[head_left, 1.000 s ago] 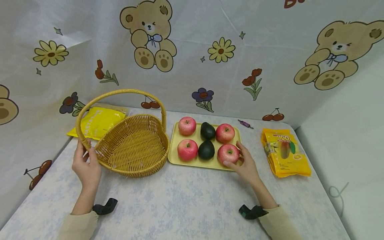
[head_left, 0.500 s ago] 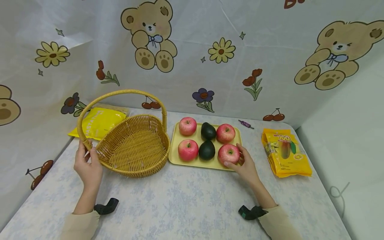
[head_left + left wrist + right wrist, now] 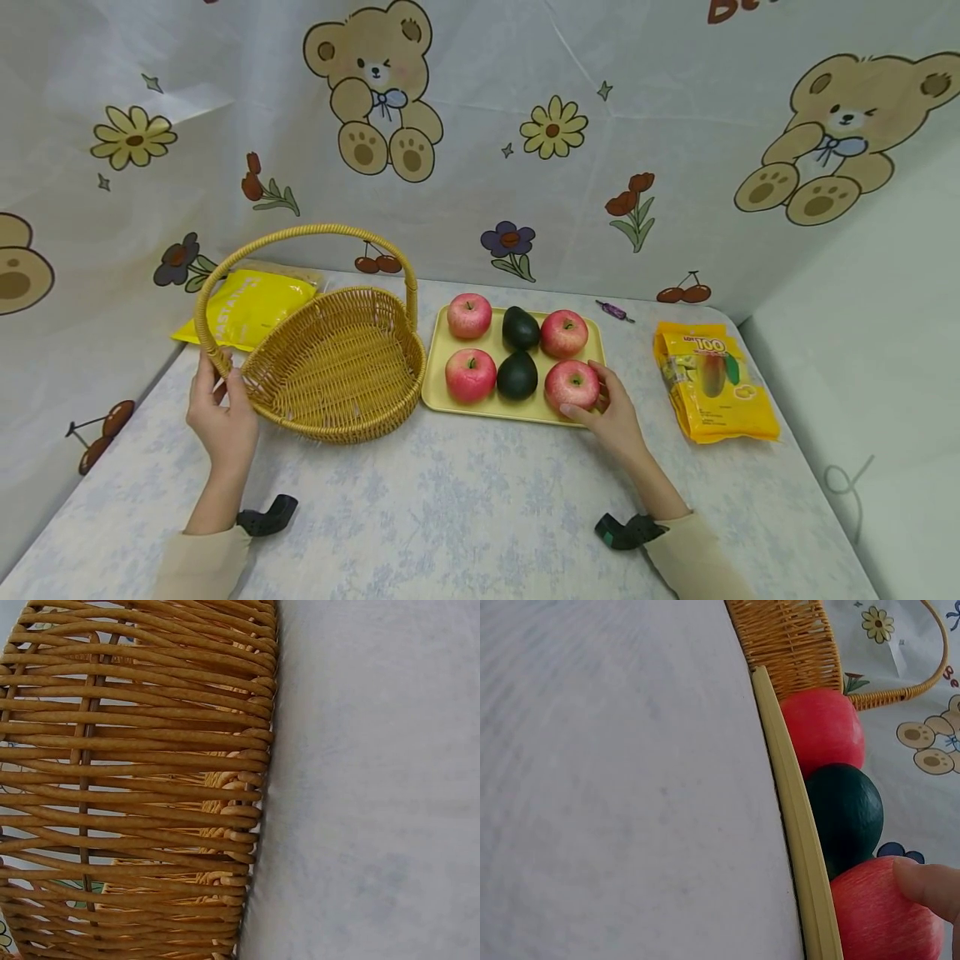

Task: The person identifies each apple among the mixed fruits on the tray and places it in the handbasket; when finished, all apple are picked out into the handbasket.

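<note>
My left hand grips a wicker basket at the left foot of its tall handle; some of its fingers are hidden behind the handle. In the left wrist view the woven basket wall fills the left side. Over on the right, my right hand holds the front right apple on a yellow tray, thumb on the near side and fingers on the far side. The right wrist view shows the thumb on that apple. Also on the tray are more apples and two dark green avocados.
Behind the basket lies a yellow packet. A yellow candy bag lies right of the tray, and a small purple wrapped candy behind it. A bear-print curtain rises along the table's back edge.
Both hands stay where they were on the basket and the apple. The head view has shifted very slightly; nothing else visibly moved.
</note>
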A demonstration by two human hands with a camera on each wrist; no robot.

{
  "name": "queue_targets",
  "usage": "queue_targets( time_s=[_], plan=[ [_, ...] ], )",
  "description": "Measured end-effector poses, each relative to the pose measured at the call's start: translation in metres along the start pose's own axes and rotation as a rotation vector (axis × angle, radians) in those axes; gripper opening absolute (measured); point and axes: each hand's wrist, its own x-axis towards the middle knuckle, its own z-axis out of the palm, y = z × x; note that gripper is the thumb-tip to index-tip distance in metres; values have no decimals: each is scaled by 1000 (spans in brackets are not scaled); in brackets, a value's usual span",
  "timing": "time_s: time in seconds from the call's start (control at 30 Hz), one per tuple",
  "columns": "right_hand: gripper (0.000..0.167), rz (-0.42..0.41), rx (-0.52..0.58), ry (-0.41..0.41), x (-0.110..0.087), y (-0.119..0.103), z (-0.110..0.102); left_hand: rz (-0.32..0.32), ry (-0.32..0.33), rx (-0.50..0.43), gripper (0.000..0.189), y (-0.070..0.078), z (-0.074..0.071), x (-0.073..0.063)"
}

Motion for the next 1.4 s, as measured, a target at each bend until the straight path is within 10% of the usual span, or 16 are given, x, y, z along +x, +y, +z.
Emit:
queue_targets(
  time_s=[0.8,1.4],
  plan=[
    [81,-131,-32,103,2,-32,-2,-40,-25,22,43,-9,-1,3],
    [78,-360,223,-90,12,-119,77,-38,-26,32,41,-39,2,6]
  ],
)
